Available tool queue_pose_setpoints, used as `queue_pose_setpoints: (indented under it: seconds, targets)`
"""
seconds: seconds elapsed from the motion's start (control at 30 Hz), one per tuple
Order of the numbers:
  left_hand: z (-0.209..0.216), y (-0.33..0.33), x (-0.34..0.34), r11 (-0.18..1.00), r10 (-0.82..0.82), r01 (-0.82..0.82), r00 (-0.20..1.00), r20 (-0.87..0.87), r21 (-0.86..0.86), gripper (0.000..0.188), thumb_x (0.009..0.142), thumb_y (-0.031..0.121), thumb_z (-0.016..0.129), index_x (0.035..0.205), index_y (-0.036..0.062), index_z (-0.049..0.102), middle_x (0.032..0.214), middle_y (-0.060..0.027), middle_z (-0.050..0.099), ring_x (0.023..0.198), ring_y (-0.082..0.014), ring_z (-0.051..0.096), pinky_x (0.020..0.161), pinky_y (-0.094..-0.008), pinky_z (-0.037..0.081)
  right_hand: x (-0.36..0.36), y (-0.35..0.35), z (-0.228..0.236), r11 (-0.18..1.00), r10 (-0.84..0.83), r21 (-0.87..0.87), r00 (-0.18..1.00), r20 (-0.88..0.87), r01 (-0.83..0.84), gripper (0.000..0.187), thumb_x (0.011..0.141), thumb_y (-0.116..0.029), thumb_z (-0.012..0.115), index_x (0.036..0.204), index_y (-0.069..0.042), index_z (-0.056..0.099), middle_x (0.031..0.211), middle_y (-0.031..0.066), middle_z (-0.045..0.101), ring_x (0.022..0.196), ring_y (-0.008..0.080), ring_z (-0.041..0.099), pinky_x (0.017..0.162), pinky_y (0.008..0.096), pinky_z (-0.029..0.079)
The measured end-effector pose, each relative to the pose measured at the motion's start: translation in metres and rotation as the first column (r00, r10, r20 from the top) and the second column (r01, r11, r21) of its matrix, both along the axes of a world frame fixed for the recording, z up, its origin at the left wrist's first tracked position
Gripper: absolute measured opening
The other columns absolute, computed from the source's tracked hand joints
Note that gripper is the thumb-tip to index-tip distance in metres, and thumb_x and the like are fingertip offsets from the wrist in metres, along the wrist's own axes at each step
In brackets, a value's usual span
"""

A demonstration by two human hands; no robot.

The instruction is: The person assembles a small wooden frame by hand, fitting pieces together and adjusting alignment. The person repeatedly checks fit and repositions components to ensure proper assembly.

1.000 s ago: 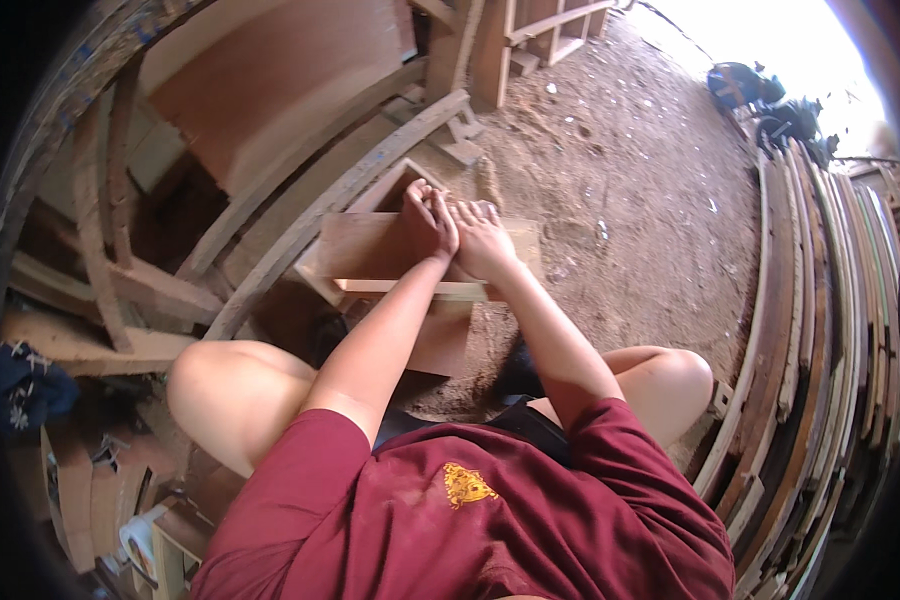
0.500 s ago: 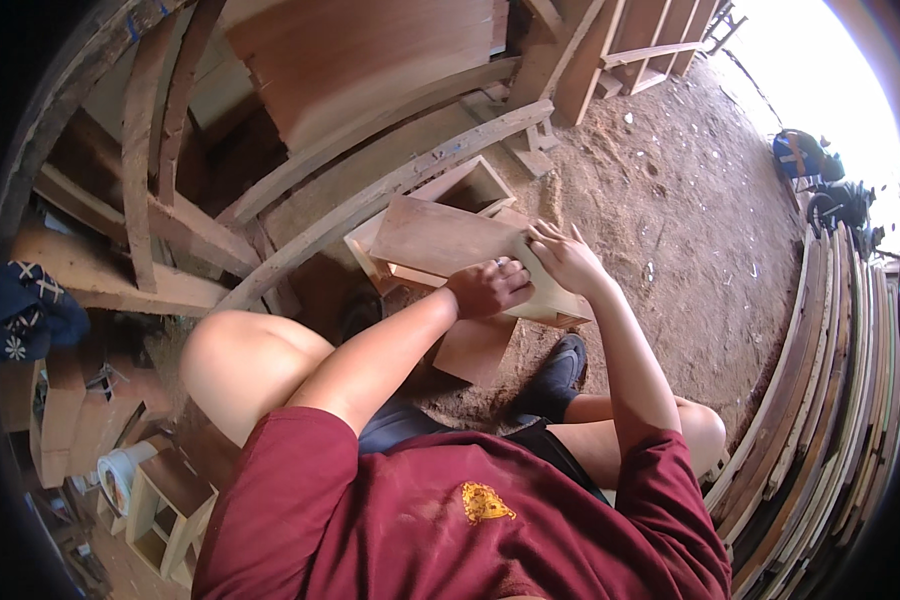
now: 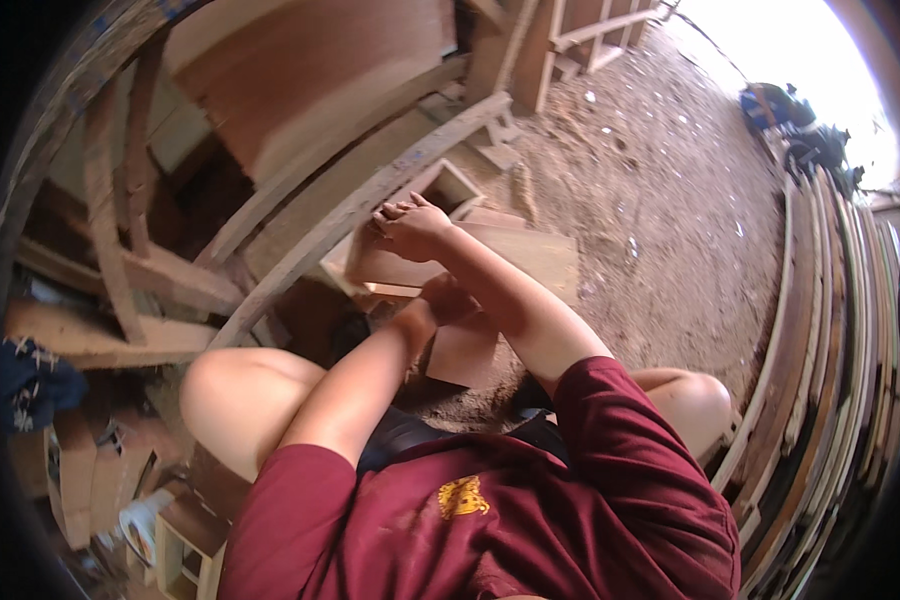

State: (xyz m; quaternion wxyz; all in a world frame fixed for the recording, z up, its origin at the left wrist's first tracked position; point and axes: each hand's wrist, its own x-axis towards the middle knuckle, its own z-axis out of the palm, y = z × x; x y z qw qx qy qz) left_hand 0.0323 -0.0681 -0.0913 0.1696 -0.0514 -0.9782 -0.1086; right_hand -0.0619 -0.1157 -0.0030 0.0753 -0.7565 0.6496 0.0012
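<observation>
A small wooden box lies low in front of me, with a reddish-brown board point(image 3: 375, 265) at its left and a pale wood panel point(image 3: 535, 255) at its right. My right hand point(image 3: 415, 230) reaches across to the left and rests over the reddish board, its fingers stretched out. Nearer to me, my left hand point(image 3: 450, 297) is at the front edge of the box, below my right forearm; blur and shade hide its fingers. Behind the box is an open-ended wooden box point(image 3: 462, 185). A flat brown wood piece point(image 3: 462, 352) sits below my left hand.
A curved wooden beam point(image 3: 370, 190) runs behind the boxes, with more framing at left. Long planks point(image 3: 815, 370) are stacked at right. Sandy ground point(image 3: 650, 190) spreads between. At lower left are a white bucket point(image 3: 142, 525) and a small wooden frame point(image 3: 185, 550).
My right hand has swept left from the pale panel to the reddish board, its forearm now crossing over. My left hand has shifted slightly left and nearer. The whole view has shifted a little.
</observation>
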Motion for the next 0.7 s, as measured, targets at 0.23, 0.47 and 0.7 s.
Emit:
queue_pose_setpoints:
  seconds: [0.23,0.47,0.7]
  targets:
    - [0.073,0.015,-0.011,0.880,-0.065,0.054,0.998,-0.006,-0.472,0.026,0.089,0.027,0.059,0.111,0.0156,0.067,0.111,-0.0095,0.064,0.110,-0.0264,0.062,0.096,-0.0430,0.052,-0.065,0.134,0.063,0.973,-0.165,0.147,0.981,-0.101,0.179,0.061,0.102,-0.052,0.042,0.145,-0.009,0.051,0.152,0.0119,0.048,0.143,0.0306,0.041,0.120,0.0534,0.026]
    - [0.071,0.024,-0.019,0.963,0.244,-0.251,0.966,-0.079,-0.100,0.062,0.078,0.040,0.073,0.135,0.0209,0.054,0.152,-0.0199,0.039,0.145,-0.0411,0.032,0.118,-0.0615,0.024,-0.123,0.236,0.041,0.833,-0.545,-0.099,0.838,0.022,0.545,0.057,0.101,-0.048,0.049,0.136,-0.005,0.060,0.145,0.0161,0.054,0.142,0.0341,0.042,0.120,0.0494,0.028]
    - [0.114,0.031,-0.024,0.884,0.447,-0.456,0.763,0.467,-0.102,0.113,0.069,0.053,0.078,0.161,0.0273,0.019,0.169,-0.0191,0.006,0.155,-0.0413,0.005,0.122,-0.0644,0.009,-0.083,0.266,0.036,0.751,-0.657,-0.090,0.754,0.000,0.654,0.050,0.098,-0.039,0.058,0.134,-0.004,0.059,0.144,0.0220,0.053,0.137,0.0369,0.048,0.115,0.0449,0.038]
